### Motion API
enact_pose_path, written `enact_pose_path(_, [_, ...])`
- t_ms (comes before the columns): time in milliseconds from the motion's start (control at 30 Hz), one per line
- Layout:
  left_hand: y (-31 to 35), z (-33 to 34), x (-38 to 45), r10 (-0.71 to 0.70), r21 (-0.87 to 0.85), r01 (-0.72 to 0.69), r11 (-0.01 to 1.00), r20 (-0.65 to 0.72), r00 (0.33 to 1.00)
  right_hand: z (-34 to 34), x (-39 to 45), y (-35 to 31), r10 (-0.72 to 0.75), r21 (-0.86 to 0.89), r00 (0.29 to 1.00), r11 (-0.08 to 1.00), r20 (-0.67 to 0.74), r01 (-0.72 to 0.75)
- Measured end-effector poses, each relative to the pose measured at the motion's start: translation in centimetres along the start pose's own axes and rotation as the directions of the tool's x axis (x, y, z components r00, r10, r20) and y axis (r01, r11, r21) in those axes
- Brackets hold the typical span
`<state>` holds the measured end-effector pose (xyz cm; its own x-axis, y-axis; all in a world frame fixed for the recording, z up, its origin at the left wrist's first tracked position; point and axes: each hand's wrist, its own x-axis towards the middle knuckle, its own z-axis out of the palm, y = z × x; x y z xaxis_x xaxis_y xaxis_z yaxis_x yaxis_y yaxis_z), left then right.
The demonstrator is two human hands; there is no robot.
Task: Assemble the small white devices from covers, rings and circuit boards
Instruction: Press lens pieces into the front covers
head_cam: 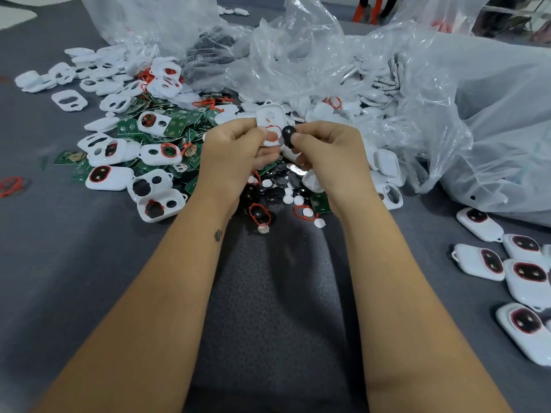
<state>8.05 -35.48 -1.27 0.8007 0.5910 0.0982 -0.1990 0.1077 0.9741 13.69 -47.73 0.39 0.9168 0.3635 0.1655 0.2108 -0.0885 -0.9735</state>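
At frame centre, the left hand (235, 144) pinches a white cover (269, 122), inner side toward the camera, with a red ring (272, 134) seated in its lower opening. The right hand (322, 147) has its fingers clamped on a black button pad (288, 134) just beside that opening, probably ready to press in. Green circuit boards (176, 126) lie heaped on the counter (74, 263) left of centre; finished devices (527, 272) sit lower right.

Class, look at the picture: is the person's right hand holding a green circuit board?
No: the right hand pinches a small black piece beside the white cover held by the left hand.
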Motion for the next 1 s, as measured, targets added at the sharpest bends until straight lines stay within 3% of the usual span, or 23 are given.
enact_pose_path(167, [-0.1,0.3,-0.2,0.020,-0.042,-0.019,0.999,0.008,1.000,0.6,-0.1,0.4,-0.156,-0.216,0.985,0.966,-0.070,0.138])
enact_pose_path(367, [-0.1,0.5,-0.7,0.037,-0.037,-0.033,0.999,0.109,0.993,1.5,-0.5,0.7,-0.300,-0.383,0.943,0.896,-0.144,0.227])
enact_pose_path(500, [0.0,0.5,-0.6,0.039,-0.076,-0.029,0.997,0.131,0.991,1.5,-0.5,0.6,-0.306,-0.365,0.941,0.901,-0.146,0.236])
enact_pose_path(733, [0.1,0.3,-0.6,0.030,-0.070,-0.020,0.997,0.134,0.991,1.5,-0.3,0.3,-0.190,-0.140,0.970,0.976,-0.153,0.169])
enact_pose_path(1000, [0.2,0.1,-0.6,0.021,-0.003,-0.021,1.000,0.116,0.993,0.8,0.1,0.9,-0.338,-0.296,0.937,0.907,-0.086,0.300])
